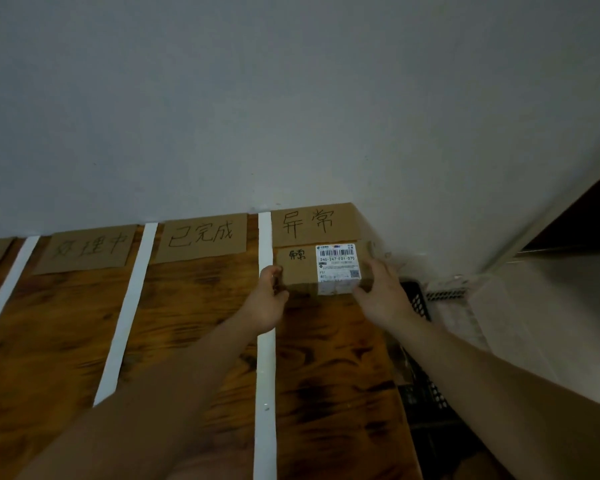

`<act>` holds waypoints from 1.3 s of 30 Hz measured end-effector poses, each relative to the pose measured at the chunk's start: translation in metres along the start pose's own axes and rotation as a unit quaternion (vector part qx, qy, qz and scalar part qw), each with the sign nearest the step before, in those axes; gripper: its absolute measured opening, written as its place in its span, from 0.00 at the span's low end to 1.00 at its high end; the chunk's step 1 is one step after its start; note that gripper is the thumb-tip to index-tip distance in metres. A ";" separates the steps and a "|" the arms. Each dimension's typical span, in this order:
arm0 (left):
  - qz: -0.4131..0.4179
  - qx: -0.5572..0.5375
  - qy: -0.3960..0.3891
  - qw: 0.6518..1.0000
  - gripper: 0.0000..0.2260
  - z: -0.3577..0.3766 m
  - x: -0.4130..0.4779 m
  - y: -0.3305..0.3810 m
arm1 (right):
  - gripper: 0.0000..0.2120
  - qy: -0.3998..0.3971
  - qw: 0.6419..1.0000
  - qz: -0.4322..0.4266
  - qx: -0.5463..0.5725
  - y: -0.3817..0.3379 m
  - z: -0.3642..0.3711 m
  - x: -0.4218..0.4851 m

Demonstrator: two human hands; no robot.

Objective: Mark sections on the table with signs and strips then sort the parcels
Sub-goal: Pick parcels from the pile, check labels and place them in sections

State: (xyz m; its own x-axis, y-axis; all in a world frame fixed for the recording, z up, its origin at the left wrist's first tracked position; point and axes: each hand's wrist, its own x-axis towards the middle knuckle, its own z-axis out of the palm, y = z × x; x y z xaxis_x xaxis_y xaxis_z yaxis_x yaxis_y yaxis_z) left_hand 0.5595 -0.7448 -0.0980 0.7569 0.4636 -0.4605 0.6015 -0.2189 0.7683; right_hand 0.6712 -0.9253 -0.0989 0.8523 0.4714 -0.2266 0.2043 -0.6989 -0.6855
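Parcel (300, 275), fingers of left hand (269, 303) and right hand (385, 296) clamped on its ends, could nudge the sign (312, 225) crooked or overlap the white strip (265, 237).

Observed: left hand (267, 303) and right hand (383, 294), both bare. Likewise left forearm (174, 393) and right forearm (499, 368), uncovered to the lower frame edge (upper arms out of view). Fingernails too small to assess.

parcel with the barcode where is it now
Head view: the parcel is in the rightmost section, right of a white strip, right by the 异常 sign, held between left hand and right hand.
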 end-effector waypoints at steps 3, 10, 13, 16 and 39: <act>-0.002 0.035 -0.013 0.999 0.27 -0.001 0.004 0.008 | 0.31 -0.028 1.000 -0.011 0.001 -0.001 -0.005 0.007; 0.001 0.093 0.032 0.995 0.29 -0.033 -0.019 0.030 | 0.37 -0.030 0.993 -0.050 -0.104 -0.036 -0.008 0.001; -0.006 0.115 0.064 0.991 0.31 -0.068 -0.046 0.021 | 0.38 -0.067 0.986 -0.107 -0.106 -0.087 0.004 -0.015; -0.007 0.130 0.100 0.986 0.31 -0.115 -0.086 -0.004 | 0.37 -0.088 0.975 -0.174 -0.108 -0.143 0.029 -0.037; -0.142 0.054 0.348 0.925 0.32 -0.516 -0.434 -0.319 | 0.35 -0.222 0.874 -0.395 -0.174 -0.523 0.351 -0.282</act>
State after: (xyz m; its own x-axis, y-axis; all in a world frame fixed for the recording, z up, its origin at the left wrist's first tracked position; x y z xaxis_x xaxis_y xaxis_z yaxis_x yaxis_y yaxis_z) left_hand -0.0924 -0.4333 0.0864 0.2381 0.9482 -0.2104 0.8017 -0.0696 0.5937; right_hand 0.1547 -0.5038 0.0810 0.1237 0.9893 -0.0779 0.8448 -0.1462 -0.5148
